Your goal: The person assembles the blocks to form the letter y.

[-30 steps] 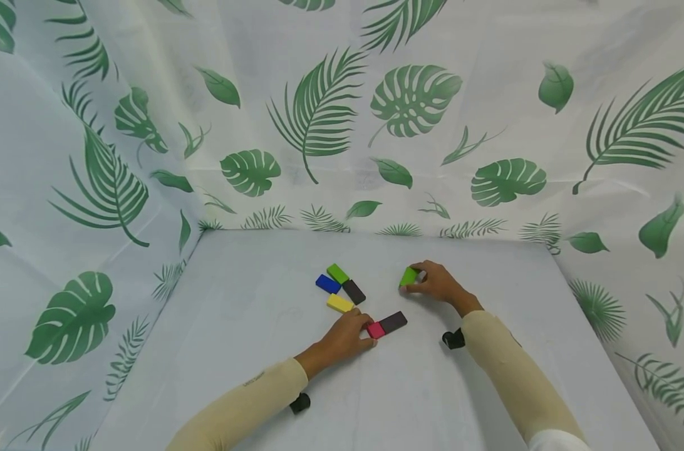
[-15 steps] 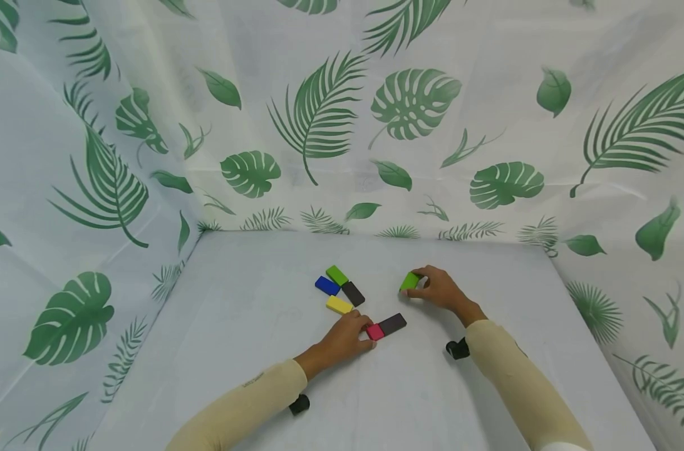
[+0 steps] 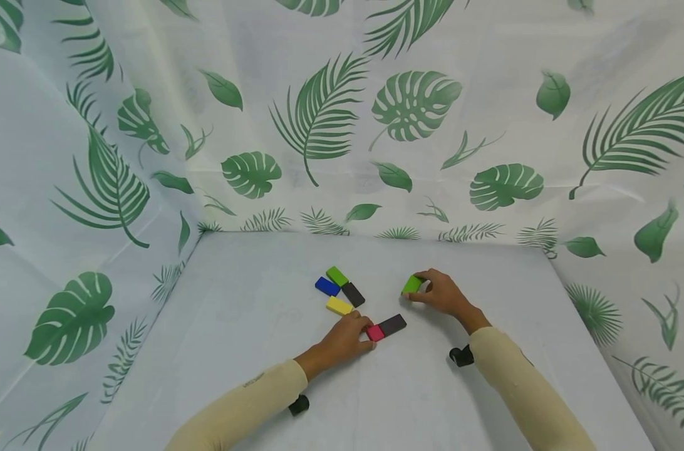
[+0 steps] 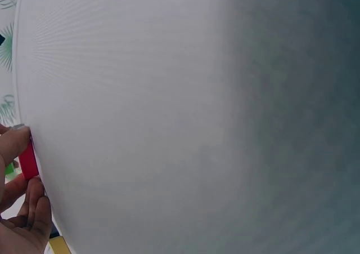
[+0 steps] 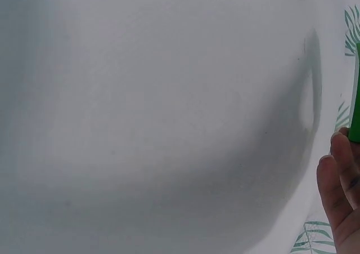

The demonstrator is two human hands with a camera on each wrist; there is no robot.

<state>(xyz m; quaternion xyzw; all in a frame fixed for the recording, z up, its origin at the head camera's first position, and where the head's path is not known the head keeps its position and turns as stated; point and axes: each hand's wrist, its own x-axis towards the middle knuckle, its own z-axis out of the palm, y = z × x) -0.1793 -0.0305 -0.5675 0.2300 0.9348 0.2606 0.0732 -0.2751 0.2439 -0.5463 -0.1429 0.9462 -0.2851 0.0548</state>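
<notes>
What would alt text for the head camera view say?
Two hands work coloured blocks on a white table: the left hand pinches a red block, the right hand a green block. Leaf-print curtains surround.

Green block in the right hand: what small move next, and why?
Probably carry the green block left and set it by the black block, which touches the pink block pinched by the left hand. The right hand already grips it, apart from the others.
</notes>
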